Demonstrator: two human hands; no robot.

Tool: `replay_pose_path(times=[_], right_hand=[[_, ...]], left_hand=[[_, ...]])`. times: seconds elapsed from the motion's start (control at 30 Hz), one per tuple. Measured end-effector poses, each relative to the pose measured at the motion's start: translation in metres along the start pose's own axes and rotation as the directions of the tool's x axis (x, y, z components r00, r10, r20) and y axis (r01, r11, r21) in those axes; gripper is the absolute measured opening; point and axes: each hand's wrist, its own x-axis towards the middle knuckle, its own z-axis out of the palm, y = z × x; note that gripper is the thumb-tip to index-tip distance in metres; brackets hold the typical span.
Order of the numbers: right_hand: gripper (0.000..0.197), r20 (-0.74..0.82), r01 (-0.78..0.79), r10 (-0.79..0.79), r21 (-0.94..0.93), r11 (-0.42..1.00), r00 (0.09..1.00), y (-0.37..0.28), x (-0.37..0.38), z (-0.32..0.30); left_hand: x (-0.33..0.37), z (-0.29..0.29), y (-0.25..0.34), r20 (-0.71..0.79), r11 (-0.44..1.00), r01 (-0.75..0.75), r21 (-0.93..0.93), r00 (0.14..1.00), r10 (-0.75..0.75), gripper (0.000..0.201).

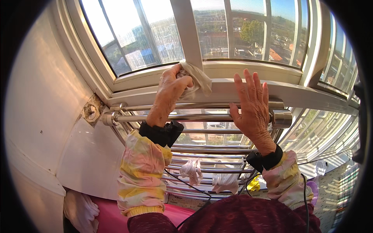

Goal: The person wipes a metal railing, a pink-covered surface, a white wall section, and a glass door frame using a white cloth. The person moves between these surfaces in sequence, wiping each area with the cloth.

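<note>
Left hand (171, 88) clamped on pale cloth (197, 79) at window frame (252, 72); right hand (252, 110) spread open, contact unclear

Cloth (197, 79) in left hand (171, 86); window (250, 35)

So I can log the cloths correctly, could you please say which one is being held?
The beige cloth at the window frame: the left hand grips it; two pale cloths on the rack hang untouched.

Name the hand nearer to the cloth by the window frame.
Left. The left hand holds the cloth in its fingers; the right hand is open, off to the right and apart from it.
</note>
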Motion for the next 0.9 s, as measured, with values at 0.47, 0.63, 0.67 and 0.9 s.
replay_pose_path(times=[0.47,0.63,0.67,0.9], right_hand=[[0.057,0.030,0.017,-0.016,-0.021,1.000,0.999,0.011,-0.004,0.009],[0.056,0.145,0.070,-0.071,0.014,0.997,0.987,0.019,0.002,-0.007],[0.057,0.151,0.071,-0.072,0.012,0.997,0.986,0.018,0.002,-0.008],[0.062,0.099,0.032,-0.030,-0.026,0.999,0.995,0.013,0.000,0.002]], left_hand=[[0.005,-0.102,-0.047,-0.490,0.963,-0.139,0.230,0.839,0.238,0.039],[0.014,-0.203,-0.082,-0.569,0.547,0.463,0.697,0.822,0.030,0.036],[0.016,-0.203,-0.088,-0.476,0.478,0.386,0.789,0.876,0.076,0.034],[0.013,-0.068,-0.037,-0.078,0.524,0.074,0.848,0.997,-0.015,0.027]])
